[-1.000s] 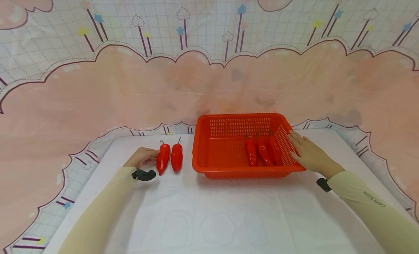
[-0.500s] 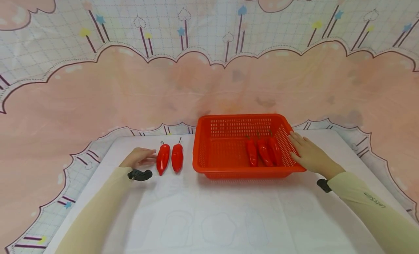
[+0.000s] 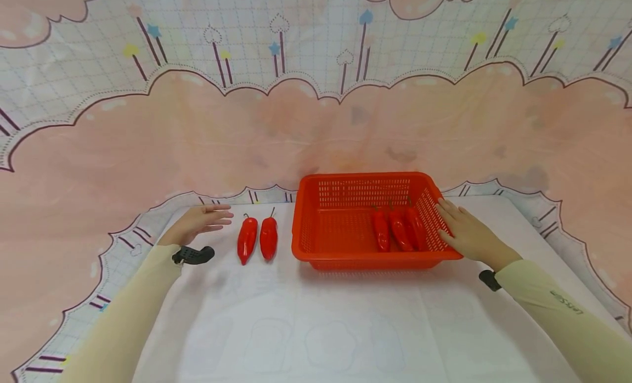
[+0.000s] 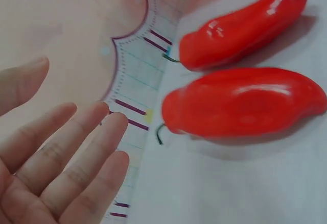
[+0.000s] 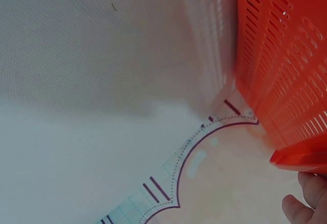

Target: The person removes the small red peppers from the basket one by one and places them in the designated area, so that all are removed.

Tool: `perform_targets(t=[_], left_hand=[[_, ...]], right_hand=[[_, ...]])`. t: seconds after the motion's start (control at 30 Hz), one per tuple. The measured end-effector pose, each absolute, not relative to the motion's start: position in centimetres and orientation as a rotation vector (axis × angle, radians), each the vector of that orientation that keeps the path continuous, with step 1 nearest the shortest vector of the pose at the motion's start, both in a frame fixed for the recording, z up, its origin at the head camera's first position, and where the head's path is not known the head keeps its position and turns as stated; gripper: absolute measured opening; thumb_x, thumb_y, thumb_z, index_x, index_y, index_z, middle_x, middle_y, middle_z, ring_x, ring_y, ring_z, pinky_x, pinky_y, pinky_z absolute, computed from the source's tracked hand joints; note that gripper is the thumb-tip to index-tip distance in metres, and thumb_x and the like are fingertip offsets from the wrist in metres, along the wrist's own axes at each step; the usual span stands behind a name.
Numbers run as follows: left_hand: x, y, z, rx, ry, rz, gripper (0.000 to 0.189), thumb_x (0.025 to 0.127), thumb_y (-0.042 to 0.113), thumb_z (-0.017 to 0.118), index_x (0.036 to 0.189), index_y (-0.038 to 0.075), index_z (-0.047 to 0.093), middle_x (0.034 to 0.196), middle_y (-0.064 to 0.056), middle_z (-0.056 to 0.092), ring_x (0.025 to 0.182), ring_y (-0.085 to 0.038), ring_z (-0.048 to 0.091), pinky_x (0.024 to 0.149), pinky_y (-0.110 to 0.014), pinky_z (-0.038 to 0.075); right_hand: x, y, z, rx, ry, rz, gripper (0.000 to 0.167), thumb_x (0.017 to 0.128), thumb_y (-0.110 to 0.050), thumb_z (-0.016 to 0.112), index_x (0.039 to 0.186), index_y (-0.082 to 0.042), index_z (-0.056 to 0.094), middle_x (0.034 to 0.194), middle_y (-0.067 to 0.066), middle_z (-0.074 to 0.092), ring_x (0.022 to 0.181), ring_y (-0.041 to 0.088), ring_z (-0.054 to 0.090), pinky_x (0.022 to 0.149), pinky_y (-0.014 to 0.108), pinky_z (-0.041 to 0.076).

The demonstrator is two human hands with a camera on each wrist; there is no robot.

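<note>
Two red chili peppers lie side by side on the white table, the left pepper point(image 3: 247, 240) and the right pepper point(image 3: 269, 239), stems pointing away. Just left of them my left hand point(image 3: 197, 223) holds nothing, its fingers extended and spread a little; the left wrist view shows its palm point(image 4: 25, 198) apart from the nearer pepper point(image 4: 240, 104). At the right side of a red slotted plastic basket point(image 3: 375, 256), my right hand point(image 3: 464, 232) rests on the rim with straight fingers. Inside the basket's right half lie three more peppers point(image 3: 400, 229).
A patterned pink and white cloth point(image 3: 316, 136) hangs behind the table point(image 3: 345, 317). The basket stands near the table's back edge, right of the loose peppers. A dark wrist strap point(image 3: 193, 255) is on the left wrist.
My left hand has drawn away from the left pepper, moving left and up, and its fingers have straightened. The right hand, basket and peppers stay in place.
</note>
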State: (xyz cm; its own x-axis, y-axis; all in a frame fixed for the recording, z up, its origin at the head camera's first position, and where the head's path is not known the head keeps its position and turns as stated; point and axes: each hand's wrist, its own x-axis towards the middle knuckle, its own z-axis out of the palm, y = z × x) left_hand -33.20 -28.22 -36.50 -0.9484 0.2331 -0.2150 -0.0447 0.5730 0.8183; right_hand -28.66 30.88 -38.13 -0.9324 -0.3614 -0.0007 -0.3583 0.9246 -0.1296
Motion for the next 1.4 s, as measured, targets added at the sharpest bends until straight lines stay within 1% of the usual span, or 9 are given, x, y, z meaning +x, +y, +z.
perform_targets(t=[0.1, 0.37, 0.47, 0.63, 0.87, 1.0, 1.13, 1.3, 1.4], left_hand=[[-33.2, -28.0, -35.4, 0.199, 2.523, 1.280, 0.060, 0.098, 0.035, 0.047, 0.145, 0.000, 0.031, 0.142, -0.027, 0.041, 0.128, -0.042, 0.044, 0.106, -0.049, 0.037], [-33.5, -26.0, -32.3, 0.315, 2.494, 1.268, 0.056, 0.098, 0.028, 0.049, 0.144, 0.001, 0.034, 0.144, -0.025, 0.040, 0.129, -0.042, 0.043, 0.109, -0.049, 0.034], [-33.7, -24.7, -31.2, 0.360, 2.480, 1.249, 0.055, 0.097, 0.028, 0.050, 0.144, 0.001, 0.034, 0.144, -0.023, 0.040, 0.129, -0.040, 0.044, 0.110, -0.050, 0.033], [-34.0, -22.2, -29.9, 0.401, 2.481, 1.201, 0.053, 0.097, 0.028, 0.051, 0.143, 0.006, 0.038, 0.144, -0.018, 0.044, 0.129, -0.035, 0.046, 0.110, -0.048, 0.035], [-34.9, -19.1, -29.6, 0.430, 2.439, 1.216, 0.049, 0.095, 0.030, 0.053, 0.141, 0.012, 0.044, 0.144, -0.013, 0.045, 0.128, -0.033, 0.047, 0.110, -0.049, 0.036], [-35.3, -17.5, -29.7, 0.429, 2.408, 1.242, 0.049, 0.096, 0.029, 0.053, 0.141, 0.014, 0.044, 0.145, -0.012, 0.043, 0.130, -0.033, 0.045, 0.110, -0.048, 0.036], [-35.7, -15.9, -29.8, 0.403, 2.406, 1.239, 0.050, 0.094, 0.031, 0.055, 0.141, 0.016, 0.044, 0.144, -0.008, 0.045, 0.128, -0.029, 0.047, 0.108, -0.046, 0.039], [-35.9, -14.2, -30.0, 0.420, 2.374, 1.272, 0.050, 0.093, 0.032, 0.057, 0.139, 0.015, 0.046, 0.142, -0.006, 0.046, 0.127, -0.028, 0.048, 0.108, -0.045, 0.040], [-36.0, -13.4, -30.3, 0.430, 2.355, 1.302, 0.049, 0.092, 0.031, 0.057, 0.137, 0.014, 0.047, 0.141, -0.007, 0.047, 0.126, -0.028, 0.051, 0.107, -0.045, 0.040]], right_hand=[[-28.6, 30.9, -38.1, -0.577, 3.060, -0.194, 0.068, 0.094, -0.025, 0.049, 0.144, 0.011, 0.020, 0.153, 0.029, 0.015, 0.141, 0.044, 0.014, 0.114, 0.060, 0.014], [-28.5, 30.9, -38.0, -0.609, 3.075, -0.197, 0.067, 0.094, -0.026, 0.049, 0.143, 0.012, 0.024, 0.151, 0.030, 0.018, 0.140, 0.045, 0.017, 0.113, 0.061, 0.016], [-28.6, 30.9, -38.0, -0.621, 3.080, -0.188, 0.066, 0.093, -0.026, 0.049, 0.142, 0.012, 0.025, 0.151, 0.030, 0.019, 0.140, 0.045, 0.018, 0.113, 0.060, 0.016], [-28.6, 30.9, -38.0, -0.624, 3.081, -0.178, 0.066, 0.094, -0.025, 0.048, 0.142, 0.013, 0.024, 0.151, 0.031, 0.018, 0.140, 0.045, 0.018, 0.114, 0.060, 0.016], [-28.6, 30.8, -38.1, -0.616, 3.085, -0.163, 0.066, 0.094, -0.025, 0.049, 0.143, 0.012, 0.024, 0.151, 0.030, 0.019, 0.140, 0.045, 0.018, 0.114, 0.060, 0.016], [-28.7, 30.8, -38.1, -0.614, 3.078, -0.171, 0.066, 0.094, -0.026, 0.048, 0.143, 0.012, 0.024, 0.152, 0.030, 0.018, 0.140, 0.045, 0.017, 0.114, 0.060, 0.016], [-28.7, 30.8, -38.0, -0.617, 3.073, -0.170, 0.065, 0.094, -0.024, 0.048, 0.143, 0.012, 0.024, 0.152, 0.030, 0.017, 0.140, 0.045, 0.017, 0.114, 0.060, 0.015], [-28.7, 30.9, -38.0, -0.603, 3.068, -0.167, 0.066, 0.094, -0.025, 0.048, 0.143, 0.012, 0.023, 0.152, 0.030, 0.017, 0.140, 0.045, 0.016, 0.114, 0.059, 0.015], [-28.8, 30.9, -38.1, -0.594, 3.069, -0.161, 0.067, 0.094, -0.025, 0.049, 0.143, 0.012, 0.023, 0.152, 0.030, 0.017, 0.140, 0.045, 0.016, 0.115, 0.059, 0.015]])
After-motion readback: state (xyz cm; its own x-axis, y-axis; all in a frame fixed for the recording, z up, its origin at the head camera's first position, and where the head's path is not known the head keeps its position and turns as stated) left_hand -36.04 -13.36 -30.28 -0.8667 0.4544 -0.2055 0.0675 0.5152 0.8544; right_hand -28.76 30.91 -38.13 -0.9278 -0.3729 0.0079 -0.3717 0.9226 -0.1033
